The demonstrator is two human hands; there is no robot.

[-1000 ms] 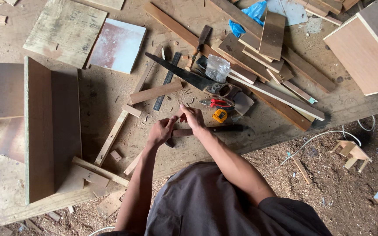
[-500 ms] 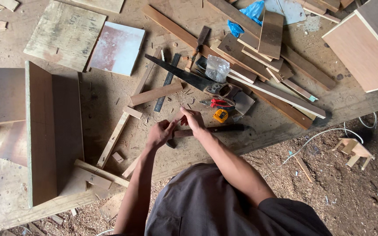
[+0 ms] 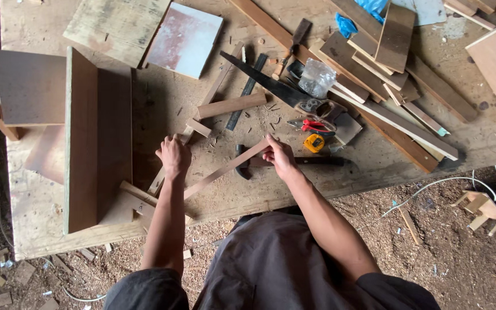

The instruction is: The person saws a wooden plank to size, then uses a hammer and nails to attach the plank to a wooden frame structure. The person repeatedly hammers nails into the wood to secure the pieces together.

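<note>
Both forearms reach forward over the desk; the right hand pinches the upper end of a thin wooden strip, slanting above the hammer, while the left hand curls loosely, its grip unclear

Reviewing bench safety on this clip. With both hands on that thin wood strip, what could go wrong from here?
1. The thin wood strip is gripped by the right hand at one end; the left hand is near the other. It looks slender enough to snap or splinter.
2. The hammer lies right under the strip and could get knocked.
3. The handsaw lies blade exposed just beyond the hands, so a slip forward might meet its teeth.
</note>
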